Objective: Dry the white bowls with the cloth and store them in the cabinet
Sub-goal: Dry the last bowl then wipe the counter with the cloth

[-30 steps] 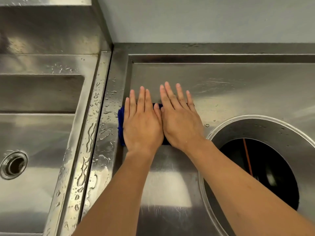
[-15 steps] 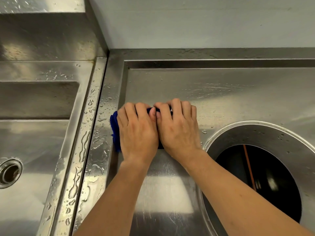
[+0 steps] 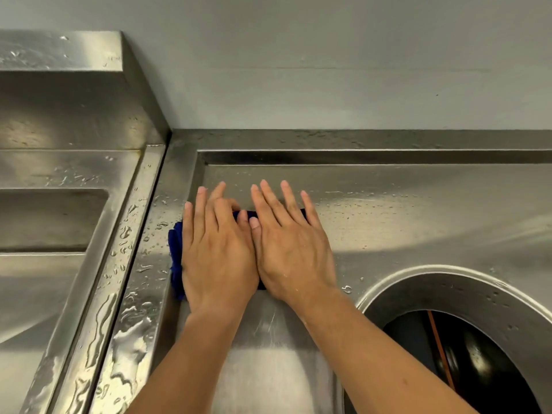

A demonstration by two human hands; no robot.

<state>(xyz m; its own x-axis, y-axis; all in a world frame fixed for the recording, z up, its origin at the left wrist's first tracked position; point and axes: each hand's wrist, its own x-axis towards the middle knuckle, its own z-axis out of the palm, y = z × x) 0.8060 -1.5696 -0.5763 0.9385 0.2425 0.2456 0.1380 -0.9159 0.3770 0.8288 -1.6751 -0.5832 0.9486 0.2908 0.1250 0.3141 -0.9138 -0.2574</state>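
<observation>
A dark blue cloth (image 3: 176, 255) lies on the steel counter (image 3: 403, 219) close to its left raised edge. My left hand (image 3: 218, 258) and my right hand (image 3: 292, 249) lie side by side flat on top of it, palms down and fingers stretched forward. Most of the cloth is hidden under them; only its left edge and a strip between the fingers show. Neither a white bowl nor a cabinet is in view.
A steel sink basin (image 3: 44, 279) lies to the left, behind a wet rim (image 3: 128, 279) covered in water drops. A large round opening (image 3: 463, 354) is cut into the counter at the right, dark inside. A grey wall (image 3: 328, 70) closes off the back.
Half a second ago the fingers of both hands were curled over the cloth; now they are stretched flat again. The hands stay on the same spot.
</observation>
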